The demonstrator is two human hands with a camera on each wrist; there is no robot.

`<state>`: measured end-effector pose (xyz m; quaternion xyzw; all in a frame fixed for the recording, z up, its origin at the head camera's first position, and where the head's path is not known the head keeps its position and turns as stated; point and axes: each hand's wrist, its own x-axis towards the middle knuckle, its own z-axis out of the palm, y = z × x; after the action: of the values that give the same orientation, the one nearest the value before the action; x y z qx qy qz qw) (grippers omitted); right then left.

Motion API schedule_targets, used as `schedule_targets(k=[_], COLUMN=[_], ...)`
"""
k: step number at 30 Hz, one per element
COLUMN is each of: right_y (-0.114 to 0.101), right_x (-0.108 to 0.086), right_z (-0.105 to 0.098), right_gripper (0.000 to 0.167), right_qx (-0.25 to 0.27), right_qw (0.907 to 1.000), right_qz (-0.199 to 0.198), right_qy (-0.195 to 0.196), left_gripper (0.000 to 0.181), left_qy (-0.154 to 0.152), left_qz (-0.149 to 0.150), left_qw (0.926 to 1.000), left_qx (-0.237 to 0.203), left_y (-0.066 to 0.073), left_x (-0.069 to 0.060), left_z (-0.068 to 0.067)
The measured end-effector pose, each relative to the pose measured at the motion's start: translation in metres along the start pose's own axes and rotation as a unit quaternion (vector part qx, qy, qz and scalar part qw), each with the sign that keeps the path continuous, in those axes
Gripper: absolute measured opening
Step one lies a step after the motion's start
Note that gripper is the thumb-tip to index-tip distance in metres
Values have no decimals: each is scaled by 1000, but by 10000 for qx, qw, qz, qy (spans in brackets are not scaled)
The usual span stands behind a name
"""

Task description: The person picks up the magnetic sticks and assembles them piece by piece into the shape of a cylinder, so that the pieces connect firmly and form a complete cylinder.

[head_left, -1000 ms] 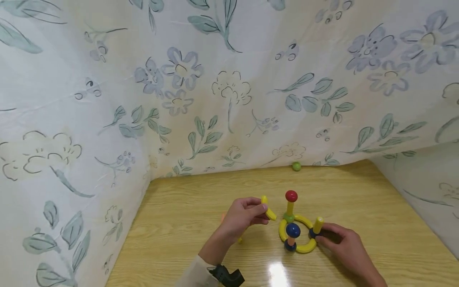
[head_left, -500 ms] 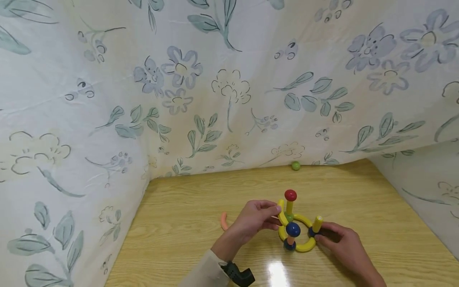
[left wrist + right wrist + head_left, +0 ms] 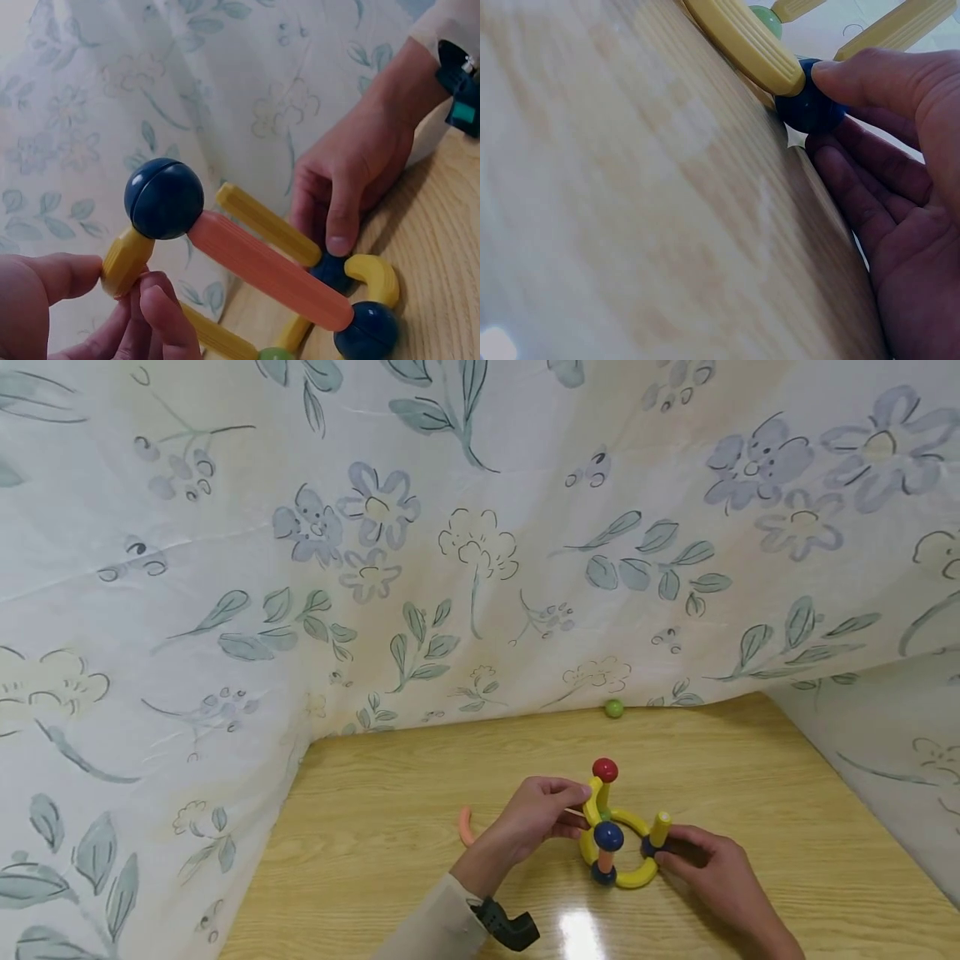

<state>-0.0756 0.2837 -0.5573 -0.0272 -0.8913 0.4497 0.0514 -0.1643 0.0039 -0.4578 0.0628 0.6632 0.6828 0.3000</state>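
Observation:
A ring of curved yellow rods (image 3: 636, 877) lies on the table with balls at its joints. Three upright rods rise from it: one topped by a red ball (image 3: 605, 770), an orange one topped by a blue ball (image 3: 608, 836), and a bare yellow one (image 3: 661, 828). My left hand (image 3: 536, 818) pinches a curved yellow piece (image 3: 592, 802) above the ring's left side; in the left wrist view this piece (image 3: 126, 261) is at the upper blue ball (image 3: 164, 198). At the ring's right, my right hand (image 3: 708, 868) grips the dark blue base ball (image 3: 810, 101).
An orange curved piece (image 3: 466, 827) lies on the wooden table (image 3: 360, 860), left of my left hand. At the back, a green ball (image 3: 614, 708) sits by the floral cloth (image 3: 465, 610), which hangs behind and along both sides.
My left hand has moved right with the yellow piece, from beside the ring to over its left side. The orange piece has come into fuller view. My right hand keeps its grip.

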Motion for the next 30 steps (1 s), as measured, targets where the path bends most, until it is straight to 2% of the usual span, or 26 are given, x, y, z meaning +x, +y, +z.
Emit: schedule_targets(k=[9,17,24,27,30], right_y=[0,-1,-1,-1,-1], right_x=[1,1,2,2,2], right_z=[-1,-1,-2,-3,-2], right_gripper=[36,36,36,37,37], right_qx=[-57,-71,-21,-42,-70], right_qw=[10000,10000,10000,10000,9999], right_qz=[68,9,0,49,125], right_qy=[-43,8,-18,-57,-76], left_gripper=[28,29,33,27,19], left_qy=[-5,-46,158,346,550], left_qz=[4,132,254,441,691], left_qw=[10000,9998,9992,9971,9895], left_qx=[-75,165,256,506,1147], left_y=[-1,-2,-9,-16,-25], left_x=[2,4,12,17,25], left_z=[-1,-4,-7,-7,-4])
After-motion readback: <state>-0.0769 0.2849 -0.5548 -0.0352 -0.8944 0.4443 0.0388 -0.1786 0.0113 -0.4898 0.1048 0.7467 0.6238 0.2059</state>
